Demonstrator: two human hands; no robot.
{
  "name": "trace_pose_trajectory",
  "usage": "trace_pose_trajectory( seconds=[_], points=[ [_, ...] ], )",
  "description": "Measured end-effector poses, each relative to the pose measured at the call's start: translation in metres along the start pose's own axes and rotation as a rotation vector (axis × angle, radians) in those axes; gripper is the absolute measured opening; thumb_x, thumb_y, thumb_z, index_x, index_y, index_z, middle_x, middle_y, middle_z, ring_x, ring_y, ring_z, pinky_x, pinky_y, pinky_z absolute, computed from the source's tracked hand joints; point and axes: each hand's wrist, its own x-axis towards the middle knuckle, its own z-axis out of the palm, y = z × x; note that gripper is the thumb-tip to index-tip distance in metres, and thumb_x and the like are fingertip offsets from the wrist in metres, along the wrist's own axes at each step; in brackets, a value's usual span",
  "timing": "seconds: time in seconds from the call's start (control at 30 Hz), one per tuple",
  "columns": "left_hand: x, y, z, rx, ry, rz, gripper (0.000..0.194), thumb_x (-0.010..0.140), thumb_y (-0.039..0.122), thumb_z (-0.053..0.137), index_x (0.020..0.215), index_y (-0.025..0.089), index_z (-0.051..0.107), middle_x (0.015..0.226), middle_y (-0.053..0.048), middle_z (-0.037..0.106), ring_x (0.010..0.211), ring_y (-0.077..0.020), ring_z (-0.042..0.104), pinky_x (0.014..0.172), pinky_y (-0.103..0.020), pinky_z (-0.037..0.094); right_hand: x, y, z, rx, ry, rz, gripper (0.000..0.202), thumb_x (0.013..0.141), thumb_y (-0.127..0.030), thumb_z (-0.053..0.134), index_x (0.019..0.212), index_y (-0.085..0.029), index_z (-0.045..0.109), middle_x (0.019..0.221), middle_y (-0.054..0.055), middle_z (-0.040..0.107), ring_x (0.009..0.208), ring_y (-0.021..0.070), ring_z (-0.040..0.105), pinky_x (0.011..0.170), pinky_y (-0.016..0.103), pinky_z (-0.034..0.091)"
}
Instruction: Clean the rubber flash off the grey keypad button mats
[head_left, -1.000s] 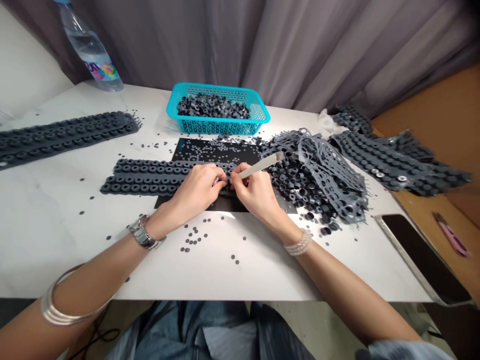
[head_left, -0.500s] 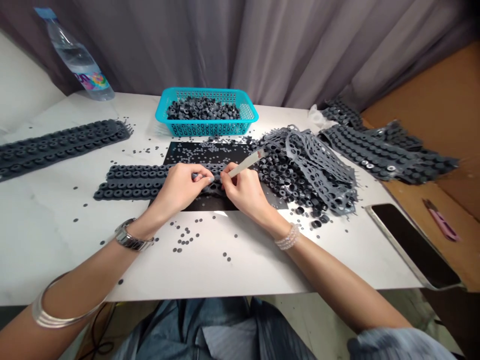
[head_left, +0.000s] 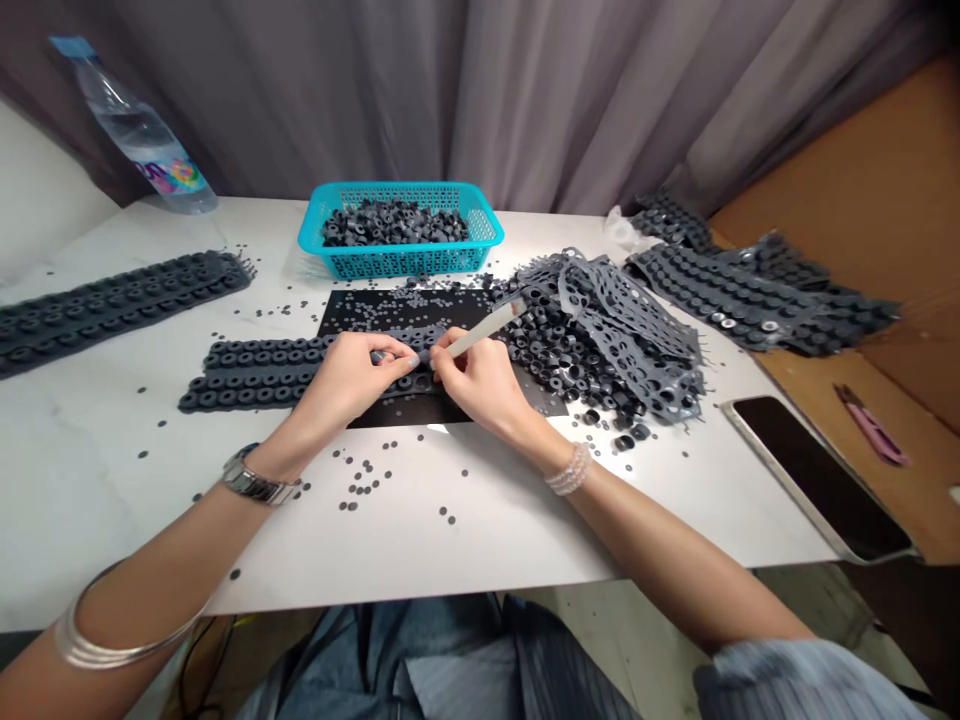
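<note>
A dark grey moulded rubber sheet (head_left: pixel 251 377) with rows of raised rings lies partly on a black mat (head_left: pixel 397 412). My right hand (head_left: pixel 480 380) is closed around a pale, flat-handled tool (head_left: pixel 487 327), its working end hidden down by the sheet. On the sheet's right part my left hand (head_left: pixel 360 370) is closed, thumb and fingertips pinched close to the right fingertips. Whatever lies between the left fingers is too small to make out.
Behind the mat stands a turquoise basket (head_left: pixel 401 262) of small black rings. A heap of loose rings (head_left: pixel 562 365) and punched sheet scraps (head_left: pixel 630 310) lies to the right. Another ringed sheet (head_left: pixel 120 305), a bottle (head_left: pixel 150 150), a phone (head_left: pixel 821 475) and a pink-handled cutter (head_left: pixel 874 430) lie around.
The whole view has shifted slightly. Both hands stay together at the sheet, with the pale tool still in the right one; only small finger movement shows.
</note>
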Motion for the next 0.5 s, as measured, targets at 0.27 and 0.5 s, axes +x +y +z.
trace_pose_trajectory(
  seconds=[0.27,0.5],
  points=[
    [-0.001,0.004,-0.005,0.224,-0.023,0.108,0.025,0.081,0.034,0.061,0.091,0.019,0.078,0.059,0.002,0.059,0.05,-0.0111,0.041,0.054,-0.026,0.034,0.008,0.012,-0.011,0.236,0.05,0.096,0.021,0.089,-0.033,0.052,0.073,-0.02,0.059,0.065,0.0,0.067,0.062,0.0143,0.063,0.063,0.024,0.045],
    [-0.001,0.003,0.001,0.42,-0.013,0.312,0.022,0.08,0.03,0.064,0.092,0.018,0.077,0.067,0.0,0.063,0.062,-0.0146,0.054,0.064,-0.026,0.041,0.006,0.006,-0.012,0.092,0.045,0.026,0.022,0.089,-0.03,0.051,0.069,-0.021,0.056,0.061,-0.002,0.063,0.056,0.0128,0.056,0.057,0.024,0.038]
  ],
)
